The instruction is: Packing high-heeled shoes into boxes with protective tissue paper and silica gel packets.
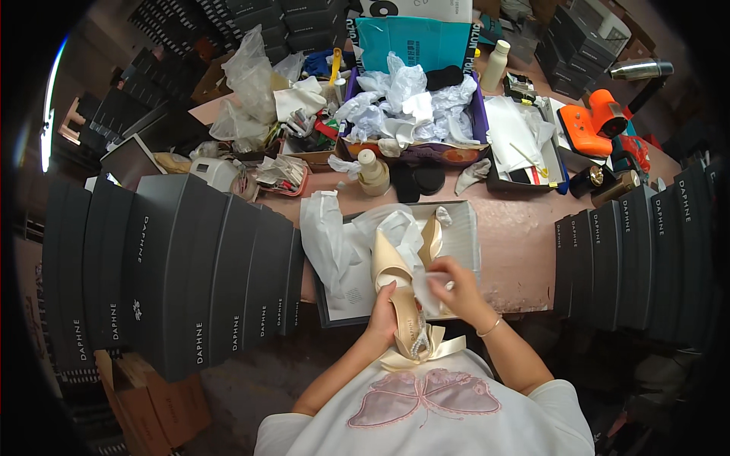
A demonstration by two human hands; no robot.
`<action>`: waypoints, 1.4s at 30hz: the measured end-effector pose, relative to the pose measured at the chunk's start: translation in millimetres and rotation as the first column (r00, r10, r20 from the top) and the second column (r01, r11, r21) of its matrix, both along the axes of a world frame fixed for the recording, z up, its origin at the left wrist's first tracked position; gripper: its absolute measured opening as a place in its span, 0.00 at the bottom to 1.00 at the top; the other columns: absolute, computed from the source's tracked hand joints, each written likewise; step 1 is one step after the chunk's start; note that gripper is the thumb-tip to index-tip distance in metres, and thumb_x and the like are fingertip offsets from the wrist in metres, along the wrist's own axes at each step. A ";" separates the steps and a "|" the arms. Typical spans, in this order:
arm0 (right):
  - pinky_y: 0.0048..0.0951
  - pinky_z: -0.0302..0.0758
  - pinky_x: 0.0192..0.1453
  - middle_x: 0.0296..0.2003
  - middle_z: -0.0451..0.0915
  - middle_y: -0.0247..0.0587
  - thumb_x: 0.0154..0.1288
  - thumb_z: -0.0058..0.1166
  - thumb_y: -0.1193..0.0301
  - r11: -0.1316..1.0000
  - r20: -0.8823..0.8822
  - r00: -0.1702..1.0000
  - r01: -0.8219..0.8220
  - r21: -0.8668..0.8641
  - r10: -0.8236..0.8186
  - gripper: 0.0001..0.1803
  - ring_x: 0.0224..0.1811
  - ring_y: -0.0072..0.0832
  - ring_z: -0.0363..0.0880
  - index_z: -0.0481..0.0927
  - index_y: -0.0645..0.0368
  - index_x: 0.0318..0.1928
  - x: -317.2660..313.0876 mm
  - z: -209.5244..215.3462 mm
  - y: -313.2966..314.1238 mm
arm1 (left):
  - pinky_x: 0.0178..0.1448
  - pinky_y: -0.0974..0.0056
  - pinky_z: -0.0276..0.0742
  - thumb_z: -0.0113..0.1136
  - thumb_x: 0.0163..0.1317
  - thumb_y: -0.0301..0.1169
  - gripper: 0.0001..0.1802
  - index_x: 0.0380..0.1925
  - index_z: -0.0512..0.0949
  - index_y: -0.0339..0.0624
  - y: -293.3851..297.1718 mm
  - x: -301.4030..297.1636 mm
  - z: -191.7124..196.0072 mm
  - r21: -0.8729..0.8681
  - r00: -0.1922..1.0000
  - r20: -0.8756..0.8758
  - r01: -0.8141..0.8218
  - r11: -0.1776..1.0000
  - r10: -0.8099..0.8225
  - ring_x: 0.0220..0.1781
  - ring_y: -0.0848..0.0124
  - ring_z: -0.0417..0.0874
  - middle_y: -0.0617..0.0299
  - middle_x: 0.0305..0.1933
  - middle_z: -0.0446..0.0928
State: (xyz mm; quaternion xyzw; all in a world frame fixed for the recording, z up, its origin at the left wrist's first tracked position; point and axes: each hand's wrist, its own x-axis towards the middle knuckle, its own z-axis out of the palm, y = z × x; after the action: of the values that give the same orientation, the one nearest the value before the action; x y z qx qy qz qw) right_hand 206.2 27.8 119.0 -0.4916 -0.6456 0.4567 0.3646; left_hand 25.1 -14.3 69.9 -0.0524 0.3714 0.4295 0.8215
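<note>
At the pink workbench (521, 262), the left hand (384, 319) clasps a cream pointed-toe pump (389, 252) over the near side of an open shoebox (465, 232); the right hand (458, 289) pinches blurred white tissue (427, 295) beside the pump's opening. Another cream shoe (431, 235) lies in the shoebox.

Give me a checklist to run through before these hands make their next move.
1. Left hand grips the held cream shoe: ok.
2. Right hand has a firm pinch on the thin white sheet: cannot tell, motion blur.
3. Second shoe lies in the box: ok.
4. Box stands open: ok.
5. Box edges free of white paper: not ok, paper drapes over the left side.
6. Ribbon clear of both hands: ok.
</note>
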 end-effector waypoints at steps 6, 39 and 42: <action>0.39 0.71 0.41 0.33 0.73 0.41 0.53 0.52 0.73 0.779 0.384 0.919 -0.306 0.547 0.091 0.16 0.36 0.40 0.74 0.72 0.57 0.45 -44.5 -7.6 22.0 | 0.65 0.62 0.65 0.48 0.66 0.51 0.29 0.60 0.64 0.45 -0.3 28.4 23.4 0.093 0.988 -0.082 -0.121 0.988 0.128 0.60 0.67 0.70 0.61 0.60 0.69; 0.24 0.75 0.33 0.27 0.76 0.43 0.60 0.60 0.70 0.914 -0.471 0.881 -0.221 -0.342 0.037 0.12 0.31 0.20 0.79 0.72 0.62 0.39 3.5 -20.3 19.8 | 0.50 0.60 0.77 0.40 0.66 0.61 0.33 0.55 0.69 0.44 6.2 21.8 18.3 0.066 0.995 0.033 -0.094 0.993 0.092 0.49 0.66 0.79 0.59 0.50 0.76; 0.26 0.74 0.34 0.31 0.76 0.43 0.59 0.61 0.73 0.994 0.242 0.970 -0.056 0.097 0.031 0.10 0.32 0.28 0.78 0.74 0.62 0.37 -15.0 -1.1 3.3 | 0.53 0.59 0.76 0.42 0.67 0.59 0.32 0.55 0.69 0.43 9.9 36.2 21.4 0.089 0.995 -0.004 -0.098 0.991 0.099 0.49 0.66 0.79 0.59 0.50 0.76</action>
State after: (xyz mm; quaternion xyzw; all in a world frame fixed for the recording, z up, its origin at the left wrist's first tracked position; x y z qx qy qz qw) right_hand 191.2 31.1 117.9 -0.5094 -0.7183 0.3680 0.2986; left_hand 61.3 -4.4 91.3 -0.0324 0.3522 0.4857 0.7994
